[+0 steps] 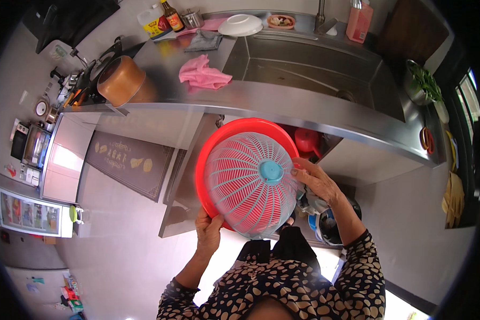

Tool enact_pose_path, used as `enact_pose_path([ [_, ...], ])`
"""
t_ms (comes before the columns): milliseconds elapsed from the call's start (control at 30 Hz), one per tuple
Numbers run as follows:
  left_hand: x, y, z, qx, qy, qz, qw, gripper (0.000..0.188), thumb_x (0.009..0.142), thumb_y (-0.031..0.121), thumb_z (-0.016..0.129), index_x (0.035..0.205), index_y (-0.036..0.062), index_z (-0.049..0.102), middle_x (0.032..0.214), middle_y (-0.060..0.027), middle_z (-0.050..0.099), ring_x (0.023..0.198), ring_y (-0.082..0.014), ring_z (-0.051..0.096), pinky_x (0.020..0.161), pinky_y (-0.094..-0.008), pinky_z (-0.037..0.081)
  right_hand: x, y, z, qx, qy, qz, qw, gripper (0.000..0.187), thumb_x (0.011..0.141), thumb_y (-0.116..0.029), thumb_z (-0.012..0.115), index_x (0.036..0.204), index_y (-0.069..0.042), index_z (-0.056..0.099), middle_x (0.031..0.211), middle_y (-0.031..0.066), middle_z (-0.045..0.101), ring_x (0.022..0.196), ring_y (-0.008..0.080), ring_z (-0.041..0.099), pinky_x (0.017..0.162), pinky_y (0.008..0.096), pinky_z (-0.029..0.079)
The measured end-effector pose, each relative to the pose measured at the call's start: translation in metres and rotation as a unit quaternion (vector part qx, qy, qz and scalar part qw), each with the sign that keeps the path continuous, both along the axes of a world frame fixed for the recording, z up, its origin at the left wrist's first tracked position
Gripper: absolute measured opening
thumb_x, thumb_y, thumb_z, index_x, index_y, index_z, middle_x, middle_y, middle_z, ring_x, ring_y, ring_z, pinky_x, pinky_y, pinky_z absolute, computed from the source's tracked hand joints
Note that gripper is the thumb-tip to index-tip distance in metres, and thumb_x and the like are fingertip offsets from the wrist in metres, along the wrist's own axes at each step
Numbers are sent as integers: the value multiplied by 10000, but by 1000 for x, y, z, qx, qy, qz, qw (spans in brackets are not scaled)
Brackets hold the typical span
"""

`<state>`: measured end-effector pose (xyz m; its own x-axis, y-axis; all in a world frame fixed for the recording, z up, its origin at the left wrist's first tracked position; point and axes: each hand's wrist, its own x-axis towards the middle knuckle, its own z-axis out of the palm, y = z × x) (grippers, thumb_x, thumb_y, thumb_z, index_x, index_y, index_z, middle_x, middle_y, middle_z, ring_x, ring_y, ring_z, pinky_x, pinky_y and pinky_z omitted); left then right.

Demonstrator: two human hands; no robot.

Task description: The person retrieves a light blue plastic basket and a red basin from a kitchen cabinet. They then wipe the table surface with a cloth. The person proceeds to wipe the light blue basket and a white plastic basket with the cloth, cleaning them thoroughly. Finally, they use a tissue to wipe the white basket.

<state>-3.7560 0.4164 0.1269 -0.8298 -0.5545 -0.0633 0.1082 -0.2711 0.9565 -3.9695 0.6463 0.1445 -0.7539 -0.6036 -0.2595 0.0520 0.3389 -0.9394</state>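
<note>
Two hands, set well apart, both busy. Your left hand (209,230) is clamped on the lower left rim of the red plastic basin (202,178), thumb laid over the edge. Your right hand (317,181) grips the right side of the pale slatted plastic colander (240,184); you cannot tell from here whether those fingers also take in the basin's rim.

Position: both vessels in front of your body, just below the steel counter (168,88), before an open under-sink cabinet (184,197). Colander overlaps the basin, its round blue base disc (271,170) facing the camera; red shows through the slats and around the upper and left edges.

Behind your right hand, inside the cabinet, a smaller red vessel (306,141).

Above, from your left: an orange-brown pot (121,80), a crumpled pink cloth (204,73), a folded grey cloth (204,41), a white dish (241,25), then the steel sink (309,72). Far right: leafy greens (425,84) in a metal bowl (414,89), orange-handled scissors (426,140) nearer you, yellow gloves (453,200) hanging.
</note>
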Motion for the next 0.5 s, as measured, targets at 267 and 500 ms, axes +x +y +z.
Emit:
enact_pose_path([
  [267, 36, -20, -37, 61, -74, -6, 995, 319, 830, -7, 507, 1146, 34, 520, 897, 1, 599, 630, -31, 479, 517, -180, 374, 49, -15, -80, -131, -271, -54, 952, 709, 817, -436, 638, 1328, 22, 460, 1216, 153, 553, 1143, 232, 489, 997, 324, 350],
  [500, 38, -15, -78, 88, -110, -50, 989, 292, 834, 13, 534, 1126, 23, 519, 926, -20, 608, 705, -56, 559, 587, -184, 468, 89, 4, -140, -255, -395, -109, 876, 561, 855, -343, 606, 1301, -28, 475, 1245, 110, 540, 1134, 215, 517, 1000, 325, 387],
])
